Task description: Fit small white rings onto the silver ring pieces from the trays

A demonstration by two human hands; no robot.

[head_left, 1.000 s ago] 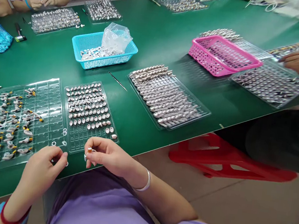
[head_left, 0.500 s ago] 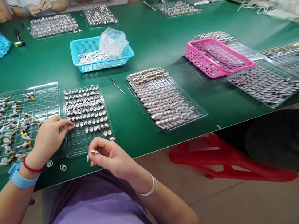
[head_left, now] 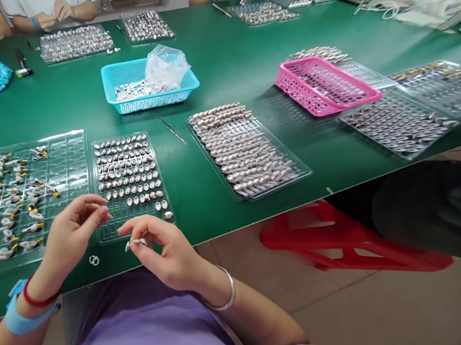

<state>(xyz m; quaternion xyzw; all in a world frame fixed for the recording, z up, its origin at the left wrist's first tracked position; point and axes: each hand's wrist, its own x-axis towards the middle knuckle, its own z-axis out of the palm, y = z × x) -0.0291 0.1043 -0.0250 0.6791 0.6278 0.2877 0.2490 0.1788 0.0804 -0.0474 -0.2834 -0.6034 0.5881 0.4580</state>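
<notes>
My right hand point(head_left: 169, 252) pinches a small white earbud part point(head_left: 136, 244) between thumb and fingers, its index finger stretched out above it. Facing it, my left hand point(head_left: 71, 236) has thumb and fingertips drawn together over the lower left of a clear tray of small oval shells point(head_left: 129, 167). Whatever lies between those fingertips is too small or hidden to make out. Left of that hand is a clear tray point(head_left: 60, 156) partly filled with white earbud pieces point(head_left: 7, 222) bearing yellow bits. A small white ring-shaped piece point(head_left: 94, 260) lies near the table edge.
Tweezers point(head_left: 171, 129) lie beyond the shell tray. A blue basket point(head_left: 149, 106) with a plastic bag and a pink basket point(head_left: 300, 94) stand farther back. Another tray point(head_left: 253, 158) holds rows of white stems. Co-workers' hands point(head_left: 56, 14) are across the table; a red stool point(head_left: 357, 246) is right.
My left hand has drawn back from the shells toward me. My right hand has shifted slightly left and down, its index finger now extended. The view has shifted slightly.
</notes>
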